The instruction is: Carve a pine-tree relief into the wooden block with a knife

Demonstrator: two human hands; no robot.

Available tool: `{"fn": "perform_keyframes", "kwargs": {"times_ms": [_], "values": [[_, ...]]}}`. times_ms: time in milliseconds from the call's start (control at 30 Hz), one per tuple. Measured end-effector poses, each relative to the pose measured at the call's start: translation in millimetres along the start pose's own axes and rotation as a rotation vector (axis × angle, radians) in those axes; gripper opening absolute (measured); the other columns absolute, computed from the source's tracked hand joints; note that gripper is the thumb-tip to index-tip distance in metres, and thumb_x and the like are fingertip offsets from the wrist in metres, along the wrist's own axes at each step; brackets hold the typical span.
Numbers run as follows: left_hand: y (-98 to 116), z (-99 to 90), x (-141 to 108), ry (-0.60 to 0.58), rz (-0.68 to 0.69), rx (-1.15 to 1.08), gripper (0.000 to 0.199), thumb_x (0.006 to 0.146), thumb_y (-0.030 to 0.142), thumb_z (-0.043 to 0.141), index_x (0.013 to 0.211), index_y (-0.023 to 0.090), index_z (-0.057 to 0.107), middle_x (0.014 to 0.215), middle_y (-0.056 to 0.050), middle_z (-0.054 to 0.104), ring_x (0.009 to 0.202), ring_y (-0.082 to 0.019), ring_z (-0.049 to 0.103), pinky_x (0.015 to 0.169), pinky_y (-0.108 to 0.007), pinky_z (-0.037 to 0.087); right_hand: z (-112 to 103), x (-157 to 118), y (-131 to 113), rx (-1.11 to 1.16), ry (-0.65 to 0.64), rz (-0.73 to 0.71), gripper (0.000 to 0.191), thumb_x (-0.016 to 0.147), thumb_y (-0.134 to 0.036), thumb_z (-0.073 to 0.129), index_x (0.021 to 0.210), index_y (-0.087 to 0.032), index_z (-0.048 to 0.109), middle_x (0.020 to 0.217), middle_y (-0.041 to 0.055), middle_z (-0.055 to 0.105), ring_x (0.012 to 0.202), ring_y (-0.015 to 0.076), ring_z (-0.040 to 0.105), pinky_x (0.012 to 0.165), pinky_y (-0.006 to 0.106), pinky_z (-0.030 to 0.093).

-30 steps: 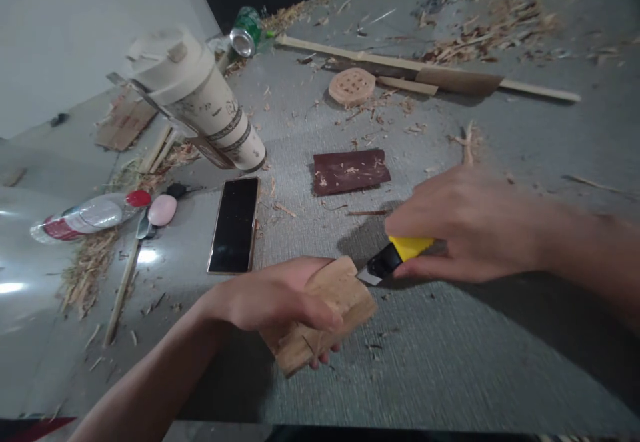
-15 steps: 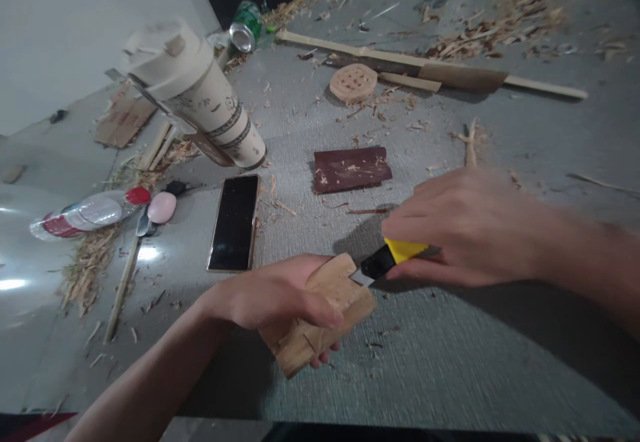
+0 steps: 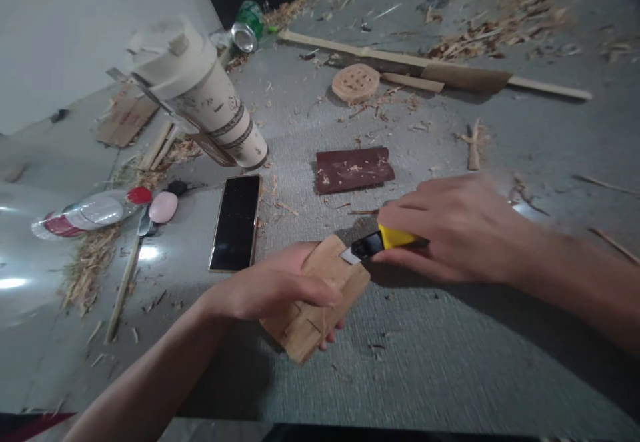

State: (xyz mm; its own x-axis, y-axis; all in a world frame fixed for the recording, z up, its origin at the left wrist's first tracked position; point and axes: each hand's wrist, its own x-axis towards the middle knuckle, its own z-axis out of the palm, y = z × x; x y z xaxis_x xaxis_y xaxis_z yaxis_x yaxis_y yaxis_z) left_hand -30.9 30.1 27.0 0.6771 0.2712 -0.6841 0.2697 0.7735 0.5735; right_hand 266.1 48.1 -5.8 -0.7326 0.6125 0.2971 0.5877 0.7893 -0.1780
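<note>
My left hand (image 3: 280, 282) is closed around a pale piece of wood (image 3: 307, 325), thumb across its top face and some fingertips showing beneath. In my right hand (image 3: 445, 225) is a yellow and black utility knife (image 3: 367, 245), gripped by its handle. Its short blade points left and lies over the upper right part of the wood; whether the edge bites in cannot be made out. A sheet of dark red sandpaper (image 3: 354, 170), sprinkled with shavings, lies on the table beyond the hands.
A black phone (image 3: 235, 223) and a tall patterned tumbler (image 3: 213, 105) stand left of centre. Further left lies a plastic bottle (image 3: 93, 213). Behind are a carved wooden disc (image 3: 355, 83), long wooden sticks (image 3: 350, 49) and a green can (image 3: 247, 27). Wood shavings (image 3: 500, 35) litter the table.
The wood has turned and risen slightly in my left hand. My right hand has shifted a little left, bringing the knife blade from beside the wood's end to over its face.
</note>
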Motion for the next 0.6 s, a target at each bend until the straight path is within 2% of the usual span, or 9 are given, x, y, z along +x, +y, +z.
{"fn": "perform_keyframes", "kwargs": {"times_ms": [133,267,333,500,600], "values": [[-2,-4.5,4,0.077,0.095,0.004,0.04,0.088,0.04,0.091,0.113,0.019,0.068,0.089,-0.003,0.079,0.072,-0.017,0.077,0.068,-0.029,0.065,5,3,-5,-0.033,0.024,0.089,0.059,0.116,-0.07,0.041,0.084,-0.025,0.065,0.071,0.0028,0.069,0.06,0.0198,0.056,0.062,0.037,0.026],[-3,-7.6,11,0.206,0.243,-0.008,0.048,0.085,0.043,0.095,0.116,0.019,0.067,0.087,-0.005,0.081,0.073,-0.02,0.079,0.068,-0.031,0.067,8,9,-10,-0.135,0.129,0.191,0.068,0.117,-0.073,0.033,0.09,-0.024,0.072,0.068,0.0046,0.07,0.055,0.0185,0.052,0.058,0.034,0.022],[-2,-7.3,13,0.228,0.275,-0.02,0.05,0.083,0.044,0.096,0.115,0.018,0.066,0.086,-0.006,0.081,0.072,-0.02,0.079,0.067,-0.032,0.068,9,11,-14,-0.149,0.141,0.227,0.07,0.117,-0.073,0.032,0.089,-0.024,0.072,0.067,0.0051,0.07,0.053,0.0179,0.051,0.058,0.034,0.021],[4,-7.4,11,0.211,0.23,-0.014,0.048,0.087,0.041,0.093,0.117,0.018,0.063,0.089,-0.006,0.08,0.073,-0.02,0.078,0.069,-0.032,0.066,7,11,-16,-0.12,0.078,0.285,0.072,0.116,-0.077,0.028,0.091,-0.024,0.07,0.068,0.0055,0.07,0.052,0.0169,0.05,0.057,0.033,0.018],[15,-9.3,7,0.209,0.17,0.104,0.05,0.092,0.048,0.088,0.122,0.019,0.061,0.092,-0.005,0.08,0.077,-0.021,0.079,0.071,-0.032,0.064,5,9,-8,-0.061,-0.002,0.345,0.068,0.112,-0.082,0.033,0.103,-0.025,0.069,0.067,0.003,0.066,0.051,0.0169,0.047,0.056,0.032,0.017]]}}
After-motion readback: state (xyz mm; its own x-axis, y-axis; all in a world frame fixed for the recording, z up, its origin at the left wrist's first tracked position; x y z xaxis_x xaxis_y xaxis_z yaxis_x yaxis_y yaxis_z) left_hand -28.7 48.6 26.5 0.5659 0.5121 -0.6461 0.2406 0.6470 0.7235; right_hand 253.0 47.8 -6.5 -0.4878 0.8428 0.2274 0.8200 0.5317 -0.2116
